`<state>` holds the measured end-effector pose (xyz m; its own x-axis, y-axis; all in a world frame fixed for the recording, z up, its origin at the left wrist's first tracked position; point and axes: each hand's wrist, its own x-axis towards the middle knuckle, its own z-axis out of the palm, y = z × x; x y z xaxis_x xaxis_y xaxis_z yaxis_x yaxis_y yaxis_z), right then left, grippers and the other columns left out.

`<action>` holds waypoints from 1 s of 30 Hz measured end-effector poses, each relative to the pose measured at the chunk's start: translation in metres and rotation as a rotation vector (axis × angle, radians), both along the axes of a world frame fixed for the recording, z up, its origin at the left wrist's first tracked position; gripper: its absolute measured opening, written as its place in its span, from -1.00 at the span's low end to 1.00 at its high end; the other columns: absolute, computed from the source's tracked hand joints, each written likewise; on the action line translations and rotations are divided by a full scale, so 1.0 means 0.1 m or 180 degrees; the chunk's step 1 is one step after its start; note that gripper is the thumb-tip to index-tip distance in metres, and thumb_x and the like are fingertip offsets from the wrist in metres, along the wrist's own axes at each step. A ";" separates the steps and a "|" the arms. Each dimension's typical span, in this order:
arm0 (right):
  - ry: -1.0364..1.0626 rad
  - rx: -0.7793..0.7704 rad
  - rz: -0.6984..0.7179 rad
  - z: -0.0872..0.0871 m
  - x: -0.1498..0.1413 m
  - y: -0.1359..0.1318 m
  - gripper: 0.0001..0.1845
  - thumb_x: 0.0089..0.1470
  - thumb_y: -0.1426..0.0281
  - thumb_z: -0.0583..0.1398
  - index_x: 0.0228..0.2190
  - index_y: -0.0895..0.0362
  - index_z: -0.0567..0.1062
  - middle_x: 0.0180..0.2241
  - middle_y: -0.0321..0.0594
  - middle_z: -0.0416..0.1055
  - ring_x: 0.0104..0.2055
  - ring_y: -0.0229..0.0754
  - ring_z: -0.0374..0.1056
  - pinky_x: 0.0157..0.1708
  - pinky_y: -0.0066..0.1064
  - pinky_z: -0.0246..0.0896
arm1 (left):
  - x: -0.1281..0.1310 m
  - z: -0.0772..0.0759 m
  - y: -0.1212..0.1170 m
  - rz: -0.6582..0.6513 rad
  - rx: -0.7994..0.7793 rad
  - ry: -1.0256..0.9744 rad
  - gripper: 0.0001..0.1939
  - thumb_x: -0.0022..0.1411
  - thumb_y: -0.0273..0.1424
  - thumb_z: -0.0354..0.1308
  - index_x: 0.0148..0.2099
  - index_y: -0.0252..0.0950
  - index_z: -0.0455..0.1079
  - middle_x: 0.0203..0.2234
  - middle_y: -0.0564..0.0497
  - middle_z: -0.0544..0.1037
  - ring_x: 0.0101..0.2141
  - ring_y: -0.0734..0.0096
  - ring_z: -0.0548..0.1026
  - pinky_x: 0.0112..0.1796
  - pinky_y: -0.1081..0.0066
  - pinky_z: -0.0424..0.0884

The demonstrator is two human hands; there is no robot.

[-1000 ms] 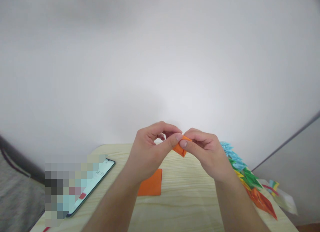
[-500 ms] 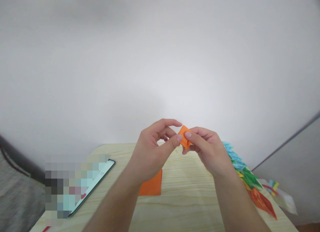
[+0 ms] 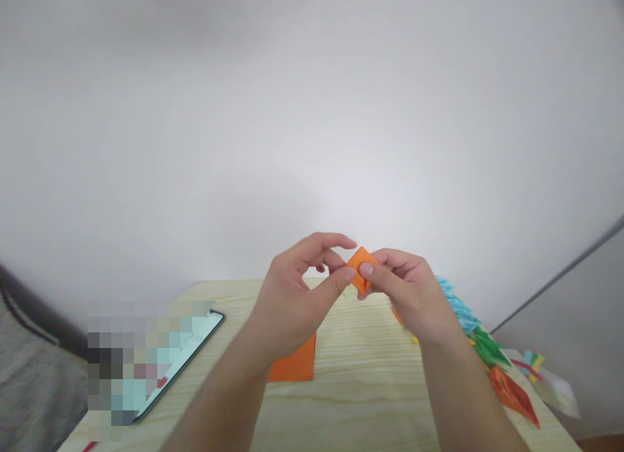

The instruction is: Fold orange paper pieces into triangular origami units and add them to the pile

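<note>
A small folded piece of orange paper (image 3: pixel 361 258) is held up above the table, one corner pointing upward. My left hand (image 3: pixel 305 289) pinches its left corner between thumb and a finger, while the index finger stretches over near the top corner. From the other side, my right hand (image 3: pixel 407 286) grips it with the thumb pressed flat on its face and the fingers behind. Below my left wrist lies a flat orange paper sheet (image 3: pixel 295 363), partly hidden by the forearm.
On the left of the wooden table (image 3: pixel 351 400) lies a phone (image 3: pixel 195 341), partly blurred out. Along the right edge are folded papers in blue (image 3: pixel 458 305), green (image 3: pixel 489 348) and orange-red (image 3: pixel 513 395). A clear plastic bag (image 3: pixel 558 390) sits beyond that edge. A white wall (image 3: pixel 312 114) rises behind.
The folded orange paper has shifted slightly right, and more of its face shows. My right hand has moved a little right, and bits of orange and yellow now show beside its wrist.
</note>
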<state>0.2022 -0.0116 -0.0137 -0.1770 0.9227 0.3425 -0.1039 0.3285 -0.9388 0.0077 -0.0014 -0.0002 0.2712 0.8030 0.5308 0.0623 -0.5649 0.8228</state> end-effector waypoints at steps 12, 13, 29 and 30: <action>0.0302 -0.0143 0.0245 -0.05 0.05 0.04 -0.87 0.18 0.29 0.39 -0.26 0.09 0.67 -0.40 -0.25 0.59 -0.38 -0.21 0.49 -0.32 -0.30 0.55 | -0.03 -0.03 0.02 0.0019 0.0186 -0.0124 -0.82 0.35 -0.39 0.29 -0.01 -0.07 0.55 -0.26 0.08 0.62 -0.24 0.36 0.52 -0.07 0.26 0.37; 0.0316 -0.0148 0.0268 -0.05 0.05 0.04 -0.88 0.18 0.30 0.40 -0.26 0.09 0.67 -0.41 -0.26 0.58 -0.39 -0.22 0.49 -0.32 -0.31 0.56 | -0.03 -0.04 0.02 0.0007 0.0202 -0.0136 -0.84 0.36 -0.39 0.28 -0.03 -0.07 0.56 -0.24 0.07 0.63 -0.24 0.36 0.52 -0.08 0.26 0.38; 0.0291 -0.0143 0.0199 -0.01 0.06 0.02 -0.90 0.21 0.33 0.37 -0.28 0.11 0.67 -0.42 -0.26 0.60 -0.40 -0.25 0.47 -0.30 -0.36 0.52 | -0.06 0.06 -0.02 -0.0272 0.0444 0.0463 -0.77 0.35 -0.59 0.17 -0.12 -0.16 0.56 -0.25 0.10 0.59 -0.21 0.42 0.44 -0.10 0.34 0.36; 0.0270 -0.0133 0.0193 0.00 0.06 0.01 -0.89 0.21 0.33 0.37 -0.27 0.11 0.67 -0.41 -0.25 0.60 -0.39 -0.25 0.47 -0.30 -0.36 0.51 | -0.06 0.06 -0.02 -0.0250 0.0441 0.0481 -0.77 0.35 -0.58 0.19 -0.09 -0.14 0.56 -0.24 0.10 0.59 -0.20 0.43 0.43 -0.09 0.34 0.35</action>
<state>0.2082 -0.0103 -0.0139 -0.2051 0.9249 0.3202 -0.2020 0.2801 -0.9385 0.0019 -0.0031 0.0060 0.4148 0.6985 0.5831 0.1304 -0.6799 0.7216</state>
